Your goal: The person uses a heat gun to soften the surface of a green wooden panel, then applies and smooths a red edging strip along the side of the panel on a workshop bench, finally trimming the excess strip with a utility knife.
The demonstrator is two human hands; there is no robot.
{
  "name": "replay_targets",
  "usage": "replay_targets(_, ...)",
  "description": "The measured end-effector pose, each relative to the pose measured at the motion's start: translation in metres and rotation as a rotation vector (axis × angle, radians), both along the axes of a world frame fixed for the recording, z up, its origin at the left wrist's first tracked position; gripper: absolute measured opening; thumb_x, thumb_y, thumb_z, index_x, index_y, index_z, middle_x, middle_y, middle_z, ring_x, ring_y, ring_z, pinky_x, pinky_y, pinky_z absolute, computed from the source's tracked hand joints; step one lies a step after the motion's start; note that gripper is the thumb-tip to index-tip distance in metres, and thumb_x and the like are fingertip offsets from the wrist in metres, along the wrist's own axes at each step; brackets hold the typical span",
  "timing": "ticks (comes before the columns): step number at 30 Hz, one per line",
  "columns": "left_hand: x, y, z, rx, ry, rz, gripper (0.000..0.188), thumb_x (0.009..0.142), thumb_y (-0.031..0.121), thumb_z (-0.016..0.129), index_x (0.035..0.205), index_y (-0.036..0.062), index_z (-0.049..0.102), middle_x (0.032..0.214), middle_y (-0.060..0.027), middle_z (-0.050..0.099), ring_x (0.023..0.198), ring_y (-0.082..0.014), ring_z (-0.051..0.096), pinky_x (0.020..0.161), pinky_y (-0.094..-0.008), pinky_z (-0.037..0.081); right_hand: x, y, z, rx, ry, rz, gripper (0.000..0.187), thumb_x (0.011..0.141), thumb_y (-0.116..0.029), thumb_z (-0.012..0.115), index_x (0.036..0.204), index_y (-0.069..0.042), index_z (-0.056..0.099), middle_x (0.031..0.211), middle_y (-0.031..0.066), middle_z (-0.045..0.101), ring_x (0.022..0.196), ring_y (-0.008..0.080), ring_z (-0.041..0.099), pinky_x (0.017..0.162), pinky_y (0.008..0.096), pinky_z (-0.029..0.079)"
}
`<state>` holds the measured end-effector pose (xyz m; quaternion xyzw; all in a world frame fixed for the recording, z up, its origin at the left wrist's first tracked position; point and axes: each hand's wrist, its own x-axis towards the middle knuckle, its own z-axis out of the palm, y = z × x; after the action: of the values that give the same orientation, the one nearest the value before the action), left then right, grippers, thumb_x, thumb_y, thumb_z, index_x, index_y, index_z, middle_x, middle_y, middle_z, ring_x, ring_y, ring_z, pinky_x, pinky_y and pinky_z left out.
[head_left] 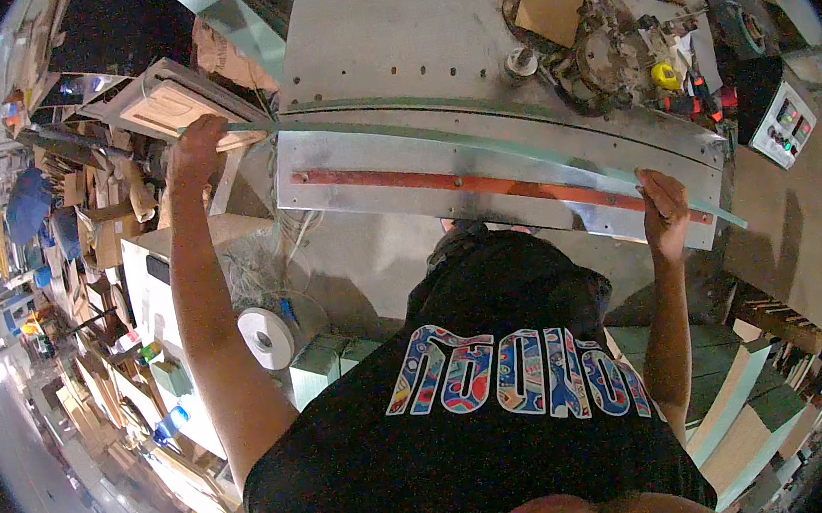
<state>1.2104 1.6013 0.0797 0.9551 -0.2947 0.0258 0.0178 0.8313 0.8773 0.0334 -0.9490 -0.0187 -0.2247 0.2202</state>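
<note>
A long, thin pale-green strip [520, 151] stretches across the metal machine table [388, 34]. My left hand [199, 144] is closed around its left end, beyond the table's left edge. Near the other end, my right hand [664, 202] pinches the strip between thumb and fingers, and a short length sticks out past it. Beneath the strip lies a bright metal plate [364, 189] with a red bar [514, 186] running along it. The strip passes above the plate and crosses toward the table's right corner.
A grimy round machine part [610, 55], a yellow tape measure [666, 77] and a control box [786, 125] are at the far right. Framed wooden panels [170, 107] lean at the left. A white roll [266, 338] and stacked green-edged boards [737, 402] flank me.
</note>
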Motion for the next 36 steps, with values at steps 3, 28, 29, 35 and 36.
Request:
replay_targets(3,0.025,0.065,-0.018,0.174,0.01,0.1,0.03,0.097,0.01,0.066,0.126,0.0127,0.072,0.132,-0.0092,0.073,0.12,-0.0353,0.07,0.095,-0.047,0.06,0.0,-0.004,-0.005,0.014,0.019,-0.003,0.048,0.084,0.015,0.076,0.125,-0.01,0.081,0.122,0.0109,0.077,0.114,0.0296,0.069,0.095,0.0394,0.058)
replay_targets(28,-0.1,-0.251,-0.039,-0.447,-0.061,-0.407,0.034,0.086,0.017,0.086,0.119,0.0126,0.078,0.108,-0.0089,0.079,0.098,-0.0305,0.074,0.088,-0.0437,0.057,0.088,0.123,-0.005,-0.256,0.018,0.147,0.057,0.085,-0.031,0.072,0.141,-0.023,0.07,0.149,-0.0036,0.067,0.13,0.0207,0.066,0.106,0.0407,0.053)
replay_targets(29,-0.107,-0.268,-0.046,-0.463,-0.062,-0.407,0.034,0.086,0.017,0.086,0.12,0.0129,0.078,0.109,-0.0086,0.079,0.099,-0.0301,0.074,0.088,-0.0436,0.057,0.09,0.122,-0.007,-0.273,0.034,0.138,0.059,0.085,-0.031,0.072,0.144,-0.023,0.068,0.15,-0.0039,0.066,0.132,0.0203,0.065,0.107,0.0404,0.052)
replay_targets(35,-0.156,-0.366,-0.043,-0.505,-0.108,-0.442,0.036,0.087,0.014,0.084,0.122,0.0143,0.078,0.108,-0.0047,0.077,0.098,-0.0271,0.073,0.089,-0.0417,0.056,0.087,0.105,-0.001,-0.279,0.058,0.227,0.064,0.087,-0.026,0.07,0.151,-0.021,0.061,0.158,-0.002,0.058,0.139,0.0223,0.06,0.114,0.0419,0.049)
replay_targets(36,-0.165,-0.383,-0.042,-0.511,-0.101,-0.446,0.036,0.086,0.014,0.084,0.122,0.0145,0.078,0.108,-0.0043,0.076,0.098,-0.0269,0.073,0.089,-0.0412,0.055,0.084,0.098,0.0,-0.268,0.052,0.247,0.063,0.088,-0.025,0.069,0.151,-0.02,0.061,0.158,-0.0008,0.058,0.139,0.0232,0.06,0.115,0.0429,0.048)
